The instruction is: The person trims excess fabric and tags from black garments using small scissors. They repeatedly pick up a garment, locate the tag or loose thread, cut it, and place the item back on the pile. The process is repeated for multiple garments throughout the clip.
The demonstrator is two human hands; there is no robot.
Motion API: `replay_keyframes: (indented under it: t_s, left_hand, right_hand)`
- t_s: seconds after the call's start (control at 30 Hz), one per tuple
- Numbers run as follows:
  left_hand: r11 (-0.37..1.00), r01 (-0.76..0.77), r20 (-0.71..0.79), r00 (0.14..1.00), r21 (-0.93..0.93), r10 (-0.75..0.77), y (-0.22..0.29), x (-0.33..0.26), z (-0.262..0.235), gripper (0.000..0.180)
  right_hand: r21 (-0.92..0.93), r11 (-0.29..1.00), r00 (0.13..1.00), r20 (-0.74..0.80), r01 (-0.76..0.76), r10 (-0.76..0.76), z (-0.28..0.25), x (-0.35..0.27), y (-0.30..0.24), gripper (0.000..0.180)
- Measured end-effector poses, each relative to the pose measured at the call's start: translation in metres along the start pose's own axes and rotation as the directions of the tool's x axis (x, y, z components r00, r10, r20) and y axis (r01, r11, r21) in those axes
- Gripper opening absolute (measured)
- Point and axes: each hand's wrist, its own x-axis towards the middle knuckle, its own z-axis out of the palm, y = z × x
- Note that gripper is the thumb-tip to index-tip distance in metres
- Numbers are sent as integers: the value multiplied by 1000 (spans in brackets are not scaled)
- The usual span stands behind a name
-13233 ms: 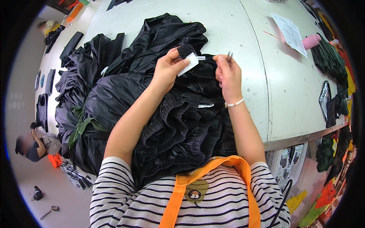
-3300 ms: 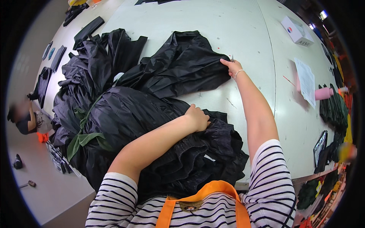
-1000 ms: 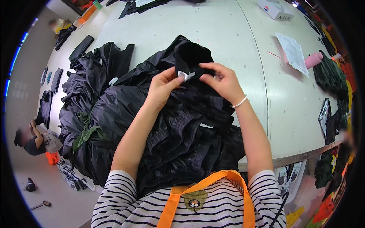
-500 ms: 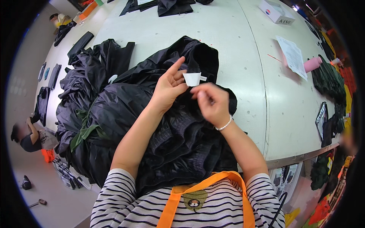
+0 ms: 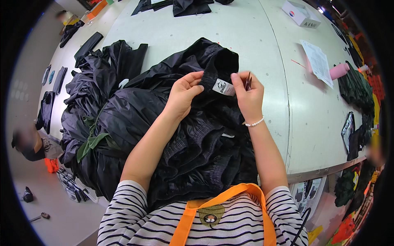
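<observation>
Black waistband (image 5: 213,74) pinched by left hand (image 5: 183,92) beside its white label (image 5: 223,87); right hand (image 5: 248,96) grips small snips (image 5: 248,80) closed; next, careful trimming.

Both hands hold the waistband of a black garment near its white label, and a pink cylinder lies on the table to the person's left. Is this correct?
Not quite. The head view shows the pink cylinder on the table to the person's right. The left hand and right hand do hold the black garment near its white label.
</observation>
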Motion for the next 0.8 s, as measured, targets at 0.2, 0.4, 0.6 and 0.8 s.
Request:
replay_keyframes:
  t_s: [0.2, 0.4, 0.6, 0.8]
  left_hand:
    - [958, -83, 39, 996, 273, 75, -4, -5, 3, 35]
    - [595, -400, 197, 905, 697, 378, 4, -6, 8, 30]
    - [583, -518, 339, 854, 626, 395, 11, 0, -3, 21]
    - [244, -592, 393, 737, 768, 550, 11, -7, 14, 20]
  right_hand:
    - [9, 995, 935, 342, -100, 91, 12, 8, -23, 31]
    - [114, 982, 960, 255, -149, 116, 15, 0, -4, 16]
    - [136, 971, 937, 319, -195, 143, 10, -5, -3, 6]
    - [-145, 981, 986, 126, 130, -112, 17, -13, -3, 8]
